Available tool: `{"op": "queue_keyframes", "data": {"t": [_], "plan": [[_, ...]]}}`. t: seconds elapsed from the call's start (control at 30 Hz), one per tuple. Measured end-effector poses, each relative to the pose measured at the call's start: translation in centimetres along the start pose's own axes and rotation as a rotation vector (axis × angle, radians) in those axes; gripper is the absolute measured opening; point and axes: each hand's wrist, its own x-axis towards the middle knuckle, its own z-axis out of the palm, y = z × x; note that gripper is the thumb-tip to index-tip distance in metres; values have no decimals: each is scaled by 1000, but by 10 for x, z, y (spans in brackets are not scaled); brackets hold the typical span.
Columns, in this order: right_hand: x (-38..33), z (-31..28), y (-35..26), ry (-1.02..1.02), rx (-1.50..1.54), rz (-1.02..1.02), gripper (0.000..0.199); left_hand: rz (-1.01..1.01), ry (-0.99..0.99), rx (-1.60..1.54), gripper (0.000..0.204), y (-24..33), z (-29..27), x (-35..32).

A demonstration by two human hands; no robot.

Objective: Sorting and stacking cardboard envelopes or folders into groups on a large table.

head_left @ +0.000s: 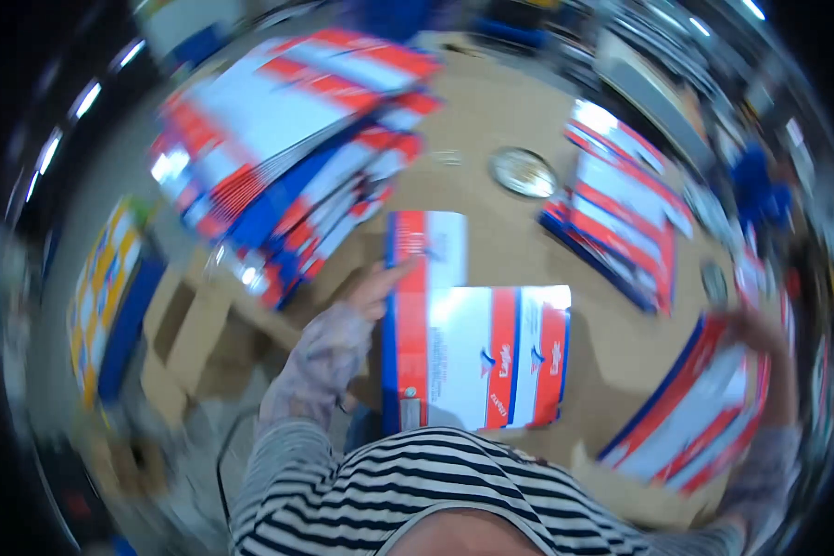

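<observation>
In front of me lies a flat red, white and blue printed package [468,366], with a narrower part [447,246] of the same colours reaching up beyond its top edge. My left hand [375,289] grips the left edge of that upper part, fingers over its red strip. Off to the right, my right hand [758,332] is closed on the upper corner of another package [690,408] in the same colours, which is tilted. Motion blurs that hand, and some of its fingers are hard to make out.
A tall, uneven stack of similar packages [287,120] stands at the far left; a smaller pile [621,208] sits at the right. Between them is a round, shiny dish [523,172] on the brown tabletop [473,120]. A yellow-and-white checked pack [107,296] and cardboard [204,324] are at the left.
</observation>
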Motion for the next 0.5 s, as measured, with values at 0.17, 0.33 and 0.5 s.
{"op": "queue_keyframes", "data": {"t": [0.17, 0.33, 0.5], "plan": [[75, 97, 0, -178, 477, 108, 43, 85, 226, 110, 47, -55, -40, 32], [135, 155, 16, -252, 266, 38, 44, 229, 399, 400, 48, -65, -52, 20], [186, 159, -8, -177, -311, -21, 29, 244, 370, 376, 41, -58, -46, 18]]}}
